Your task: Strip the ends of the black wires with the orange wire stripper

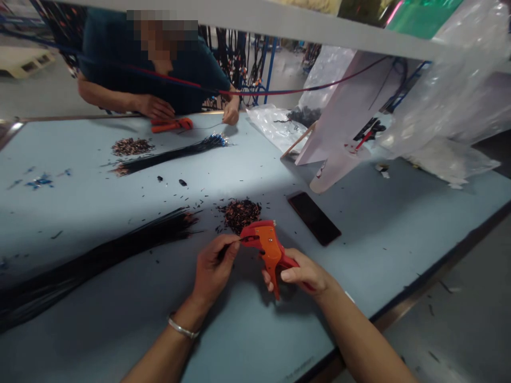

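My right hand (301,274) is wrapped round the handles of a red and orange wire stripper (270,242), whose head points up and left. My left hand (215,266) pinches a thin black wire (244,239) and holds its end at the tool's jaws. Just behind the tool lies a pile of small black and copper-coloured scraps (241,213). A long bundle of black wires (120,250) stretches across the table to the left of my left hand.
Across the blue table (247,170), a person (155,69) handles an orange tool (171,124) beside another wire bundle (171,154) and scrap pile (131,146). A black phone (314,218) lies right. Plastic bags (435,154) are behind; a shelf edge (279,26) crosses above.
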{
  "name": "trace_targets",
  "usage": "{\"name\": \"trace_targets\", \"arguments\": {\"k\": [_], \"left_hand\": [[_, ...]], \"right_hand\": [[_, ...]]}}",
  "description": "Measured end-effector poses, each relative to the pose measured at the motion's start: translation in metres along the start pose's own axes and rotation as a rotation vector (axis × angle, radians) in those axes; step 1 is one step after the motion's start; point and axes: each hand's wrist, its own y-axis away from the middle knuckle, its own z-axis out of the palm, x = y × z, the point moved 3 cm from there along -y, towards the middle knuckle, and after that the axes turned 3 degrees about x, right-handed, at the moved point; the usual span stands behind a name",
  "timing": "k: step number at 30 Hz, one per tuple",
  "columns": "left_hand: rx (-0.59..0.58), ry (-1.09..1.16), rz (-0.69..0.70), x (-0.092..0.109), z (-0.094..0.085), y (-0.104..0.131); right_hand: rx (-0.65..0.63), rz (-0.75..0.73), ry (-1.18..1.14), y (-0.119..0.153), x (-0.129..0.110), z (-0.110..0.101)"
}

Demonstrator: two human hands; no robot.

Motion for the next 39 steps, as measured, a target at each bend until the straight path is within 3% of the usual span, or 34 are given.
{"name": "trace_targets", "arguments": {"k": [20,29,39], "left_hand": [[-0.017,-0.073,0.098,0.005,0.0,0.0],[0.016,-0.085,0.037,0.001,-0.001,0.0],[0.027,-0.046,-0.032,-0.002,0.0,0.002]], "right_hand": [[-0.048,0.003,0.047,0.001,-0.001,-0.002],[0.044,0.03,0.028,0.001,0.005,0.001],[0.025,0.035,-0.051,-0.002,0.009,0.002]]}}
